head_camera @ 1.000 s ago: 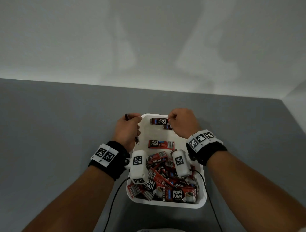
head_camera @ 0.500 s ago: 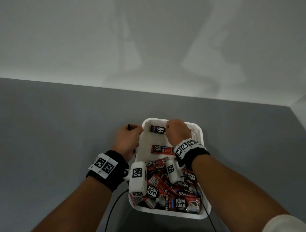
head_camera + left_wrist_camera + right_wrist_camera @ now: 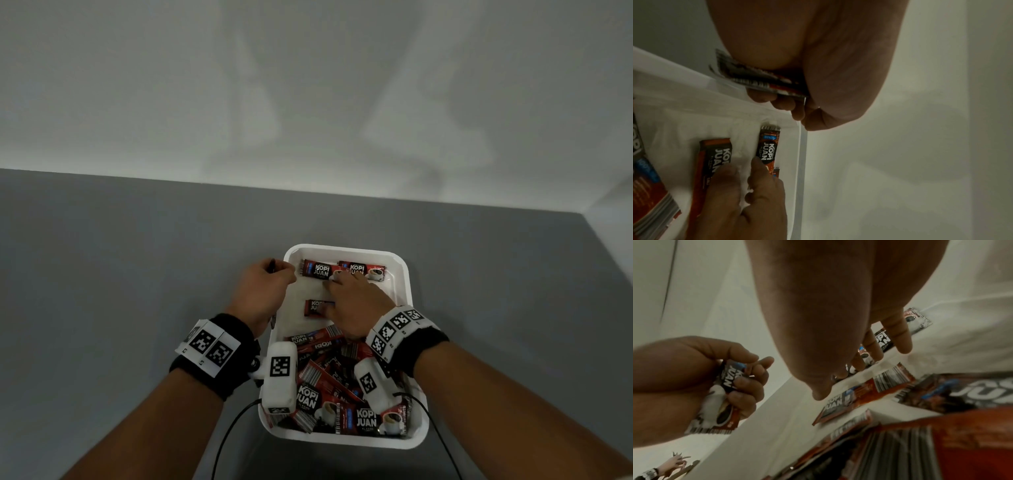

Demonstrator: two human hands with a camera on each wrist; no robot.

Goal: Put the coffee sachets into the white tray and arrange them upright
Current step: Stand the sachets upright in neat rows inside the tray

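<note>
A grey table (image 3: 137,274) carries the white tray (image 3: 404,274), its near half heaped with Kopi Juan coffee sachets (image 3: 329,387). Two sachets (image 3: 318,269) lie along the far wall, overlapping end to end; another lies flat mid-tray. The right hand (image 3: 356,305), fingers extended, touches the far sachets. Outside the tray's left rim, the left hand (image 3: 263,291) clutches a few held sachets (image 3: 723,395).

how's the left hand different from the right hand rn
The left hand sits outside the white tray at its left rim, fingers curled round coffee sachets. The right hand is inside the tray, fingers straight, a fingertip touching a sachet by the far wall. Both wear black wristbands with printed markers.
</note>
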